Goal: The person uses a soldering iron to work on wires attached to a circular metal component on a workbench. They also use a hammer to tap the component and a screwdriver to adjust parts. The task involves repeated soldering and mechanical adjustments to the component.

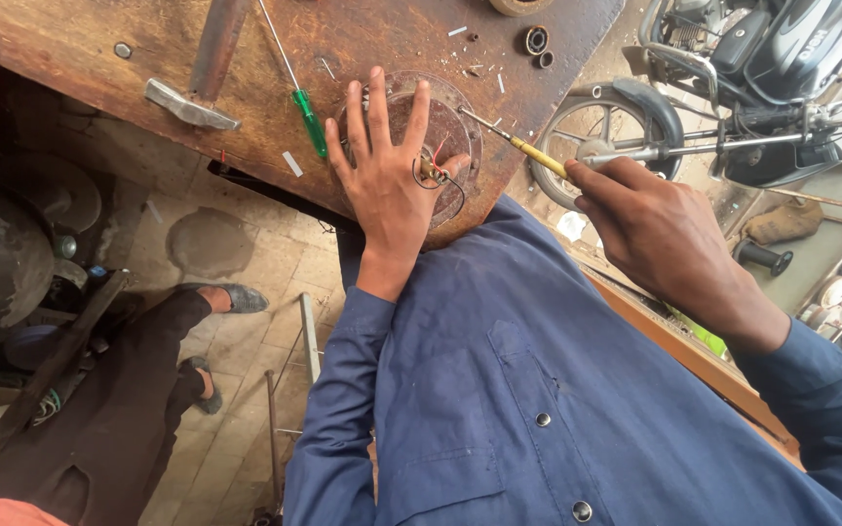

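Holding: right hand, closed round a yellow-handled screwdriver; its long axis runs up-left from that hand, tip toward the round clear cover. Left hand, nearer the cover, lies open and flat on it, beside red and black wires. Counter: worn rusty-brown, carrying a green screwdriver, hammer, bearings. Beyond, right: motorcycle; left: tiled floor, another person's sandalled foot.

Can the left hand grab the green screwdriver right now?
Probably yes. The left hand lies flat on the round disc, and the green screwdriver lies just beside its fingers, nothing between.
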The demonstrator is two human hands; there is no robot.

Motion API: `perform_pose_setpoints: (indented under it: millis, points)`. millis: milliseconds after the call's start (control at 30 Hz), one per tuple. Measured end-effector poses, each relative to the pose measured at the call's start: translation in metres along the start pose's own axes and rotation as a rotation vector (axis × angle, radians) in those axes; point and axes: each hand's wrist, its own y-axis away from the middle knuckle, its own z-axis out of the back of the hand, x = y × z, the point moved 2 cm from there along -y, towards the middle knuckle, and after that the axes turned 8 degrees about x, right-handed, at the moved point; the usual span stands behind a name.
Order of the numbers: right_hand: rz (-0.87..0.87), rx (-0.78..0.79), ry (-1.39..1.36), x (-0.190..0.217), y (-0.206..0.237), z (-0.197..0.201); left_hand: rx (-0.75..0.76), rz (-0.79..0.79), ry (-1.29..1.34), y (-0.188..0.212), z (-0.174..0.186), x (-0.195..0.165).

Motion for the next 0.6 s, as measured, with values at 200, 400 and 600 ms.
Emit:
perform_pose_setpoints:
  millis: [200,400,600]
  points:
    - [-0.037,0.273,0.392,-0.009,-0.014,0.003,0.011,-0.002,-0.004,-0.010,0.004,0.002]
    - [0.460,0.249,0.982,-0.014,-0.061,0.045,0.015,-0.038,-0.047,-0.022,0.019,0.006]
    - [0.388,0.808,1.378,0.015,-0.108,0.068,0.015,-0.045,-0.010,-0.028,0.025,0.003]
